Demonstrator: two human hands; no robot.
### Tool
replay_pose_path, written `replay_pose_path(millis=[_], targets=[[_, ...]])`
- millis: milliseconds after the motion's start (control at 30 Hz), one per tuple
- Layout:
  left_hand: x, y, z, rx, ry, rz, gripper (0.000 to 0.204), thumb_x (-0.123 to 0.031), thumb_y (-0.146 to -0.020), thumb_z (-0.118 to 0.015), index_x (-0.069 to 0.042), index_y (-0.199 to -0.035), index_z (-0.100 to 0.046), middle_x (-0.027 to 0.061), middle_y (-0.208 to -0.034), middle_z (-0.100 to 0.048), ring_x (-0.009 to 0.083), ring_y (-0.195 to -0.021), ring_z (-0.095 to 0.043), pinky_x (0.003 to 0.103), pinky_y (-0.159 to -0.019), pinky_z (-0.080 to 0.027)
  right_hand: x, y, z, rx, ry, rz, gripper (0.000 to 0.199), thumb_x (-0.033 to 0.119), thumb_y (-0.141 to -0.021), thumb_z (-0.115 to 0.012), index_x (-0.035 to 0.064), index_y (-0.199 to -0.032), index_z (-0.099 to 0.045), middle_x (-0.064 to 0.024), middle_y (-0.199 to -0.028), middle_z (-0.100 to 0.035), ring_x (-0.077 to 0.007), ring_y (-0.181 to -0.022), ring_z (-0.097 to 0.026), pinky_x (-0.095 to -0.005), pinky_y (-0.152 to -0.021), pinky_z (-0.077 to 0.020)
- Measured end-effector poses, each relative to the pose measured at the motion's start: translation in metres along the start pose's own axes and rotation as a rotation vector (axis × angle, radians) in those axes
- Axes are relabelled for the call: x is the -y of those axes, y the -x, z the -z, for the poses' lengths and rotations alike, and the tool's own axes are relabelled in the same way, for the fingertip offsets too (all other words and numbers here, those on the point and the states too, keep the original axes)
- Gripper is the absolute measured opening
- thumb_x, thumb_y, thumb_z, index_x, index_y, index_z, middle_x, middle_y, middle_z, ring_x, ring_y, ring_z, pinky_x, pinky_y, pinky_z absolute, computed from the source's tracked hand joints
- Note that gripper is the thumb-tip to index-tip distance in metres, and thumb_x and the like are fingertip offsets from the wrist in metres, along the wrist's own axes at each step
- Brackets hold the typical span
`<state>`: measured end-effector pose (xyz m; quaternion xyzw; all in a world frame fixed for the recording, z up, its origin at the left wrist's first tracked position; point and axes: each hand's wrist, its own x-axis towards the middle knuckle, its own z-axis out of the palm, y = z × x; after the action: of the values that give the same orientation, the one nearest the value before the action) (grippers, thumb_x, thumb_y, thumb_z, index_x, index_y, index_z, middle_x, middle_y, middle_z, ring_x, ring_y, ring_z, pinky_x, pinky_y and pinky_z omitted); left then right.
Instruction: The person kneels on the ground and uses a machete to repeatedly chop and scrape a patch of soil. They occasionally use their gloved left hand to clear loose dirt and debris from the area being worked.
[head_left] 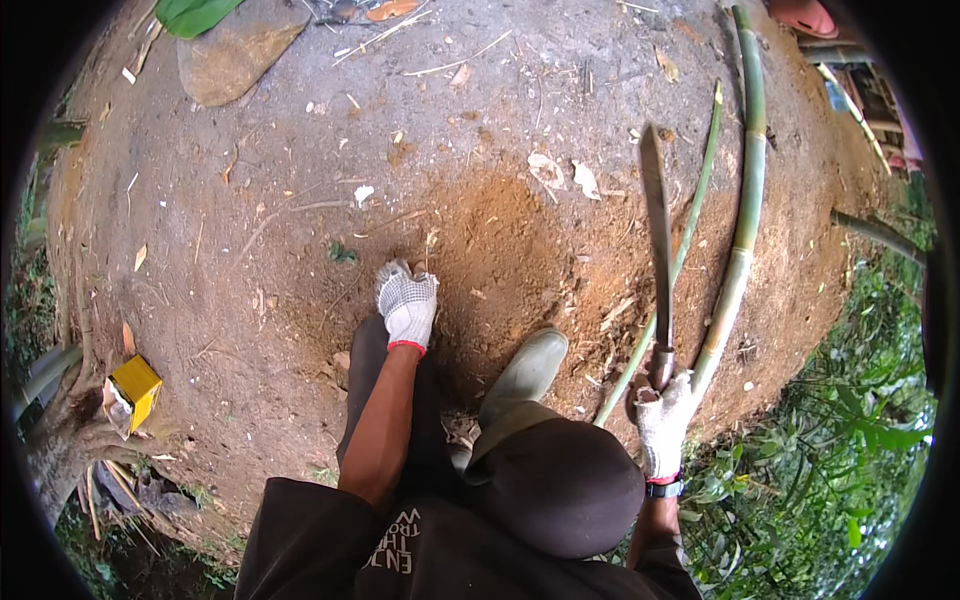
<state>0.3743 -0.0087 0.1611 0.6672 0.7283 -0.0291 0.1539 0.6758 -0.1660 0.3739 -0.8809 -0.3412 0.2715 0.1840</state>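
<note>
My right hand [664, 428], in a white knit glove, is closed around the handle of a machete [657, 215]. The long dark blade points away from me, tip toward the far side. Alongside the blade lies a thin green stalk [698, 195], partly hidden behind it. A thick green bamboo pole [748, 185] runs just to the right, its near end beside my right glove. My left hand [407, 308], also gloved in white, is just past my left knee with its fingers curled. Whatever those fingers hold, if anything, is hidden.
Loose orange soil [500, 235] is spread ahead of my rubber boot [530, 368]. A flat rock [240, 60] sits far left, a yellow box [134, 392] by roots at left. Leafy plants [810, 480] edge the right; a pink shoe [805, 17] shows far right.
</note>
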Motion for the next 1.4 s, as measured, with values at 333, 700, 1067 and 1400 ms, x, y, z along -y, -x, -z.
replay_pose_path(millis=[333,700,1067,1400], targets=[[-0.141,-0.068,-0.083,-0.181,0.046,-0.583,0.051,-0.028,-0.085,-0.058,0.004,-0.124,-0.051,0.0202,-0.133,-0.046,0.0359,-0.125,-0.042,0.048,-0.107,-0.031,-0.164,-0.013,-0.099,-0.014,0.259,-0.317,0.027,0.018,-0.078,-0.071,-0.0040,-0.083,-0.056,-0.0197,-0.063,-0.057,-0.0336,-0.057,-0.059,-0.0423,-0.055,-0.0456],[-0.178,-0.064,-0.086,0.050,0.026,-0.647,0.030,-0.032,-0.085,-0.053,-0.006,-0.098,-0.063,0.0191,-0.105,-0.059,0.0357,-0.101,-0.055,0.050,-0.089,-0.042,-0.186,-0.018,-0.074,0.049,-0.572,-0.530,0.009,0.005,-0.088,-0.058,0.0003,-0.093,-0.054,-0.0061,-0.073,-0.059,-0.0143,-0.056,-0.057,-0.0299,-0.048,-0.0474],[-0.199,-0.004,-0.051,0.272,0.064,-0.689,0.024,-0.027,-0.086,-0.053,-0.005,-0.091,-0.062,0.0183,-0.101,-0.062,0.0345,-0.094,-0.057,0.048,-0.083,-0.045,-0.206,-0.033,-0.058,0.120,-0.656,-0.525,0.012,0.002,-0.088,-0.055,-0.0005,-0.099,-0.052,-0.0066,-0.075,-0.058,-0.0143,-0.057,-0.058,-0.0280,-0.048,-0.0494],[-0.191,-0.018,-0.090,0.266,0.005,-0.716,0.038,-0.029,-0.089,-0.050,0.001,-0.110,-0.059,0.0223,-0.117,-0.059,0.0364,-0.109,-0.055,0.047,-0.097,-0.041,-0.189,-0.032,-0.041,0.140,-0.705,-0.521,0.012,0.002,-0.089,-0.050,0.0005,-0.100,-0.048,-0.0049,-0.075,-0.056,-0.0118,-0.053,-0.054,-0.0250,-0.045,-0.0443]])
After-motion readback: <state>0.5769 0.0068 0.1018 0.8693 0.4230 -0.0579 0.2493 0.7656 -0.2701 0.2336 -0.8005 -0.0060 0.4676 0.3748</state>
